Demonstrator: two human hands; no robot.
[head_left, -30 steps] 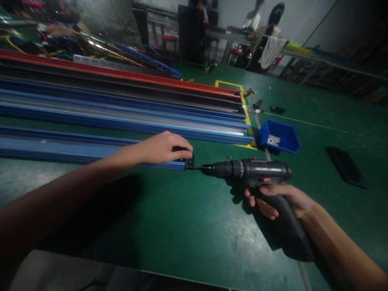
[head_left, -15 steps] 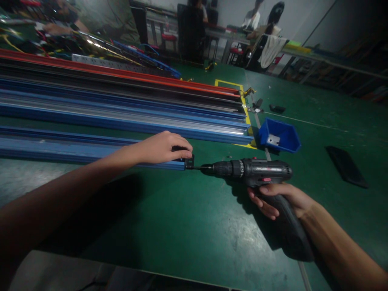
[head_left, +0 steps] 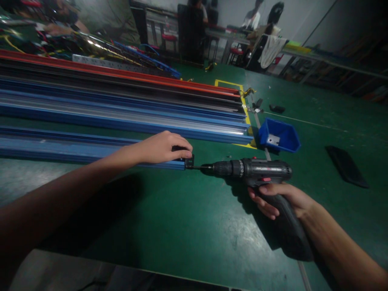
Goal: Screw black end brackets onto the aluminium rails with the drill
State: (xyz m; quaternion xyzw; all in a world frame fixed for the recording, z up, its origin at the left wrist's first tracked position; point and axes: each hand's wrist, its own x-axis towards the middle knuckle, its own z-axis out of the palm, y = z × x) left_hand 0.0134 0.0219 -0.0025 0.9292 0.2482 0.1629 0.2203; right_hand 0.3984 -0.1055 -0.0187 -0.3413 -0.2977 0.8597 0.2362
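My left hand [head_left: 163, 146] is closed over the right end of a long blue metal rail [head_left: 69, 148] lying on the green table [head_left: 188, 226], fingers pinching a small black bracket [head_left: 189, 161] at the rail's end. My right hand [head_left: 280, 200] grips the handle of a black cordless drill [head_left: 254, 170]. The drill lies level, its bit pointing left and touching the bracket.
Several long blue, grey and red rails [head_left: 121, 105] are stacked behind the near rail. A blue bin [head_left: 280, 136] holding a metal part stands right of them. A flat black object [head_left: 347, 166] lies at the right. People sit at benches far back.
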